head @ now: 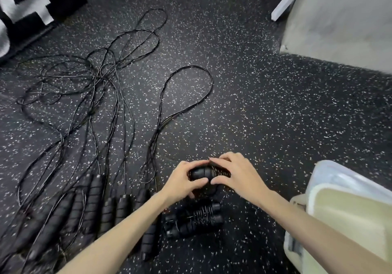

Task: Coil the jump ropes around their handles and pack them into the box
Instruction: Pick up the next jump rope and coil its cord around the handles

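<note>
A pair of black jump rope handles (200, 173) with thin rope wound round them is held above the speckled floor. My left hand (182, 181) grips the handle ends and my right hand (235, 175) holds the coiled part. The free rope (186, 92) of this pair trails away from the hands in a long loop. A coiled rope bundle (194, 219) lies on the floor just below my hands. Several uncoiled handles (93, 203) lie in a row at the lower left, their ropes (101, 78) tangled beyond them. The translucent plastic box (331, 180) stands at the lower right.
A pale wall corner (339, 19) rises at the upper right with a white bar (285, 3) leaning by it. A black block with large white markings (31, 2) sits at the upper left. A pale lid or pad (347, 216) lies in the box.
</note>
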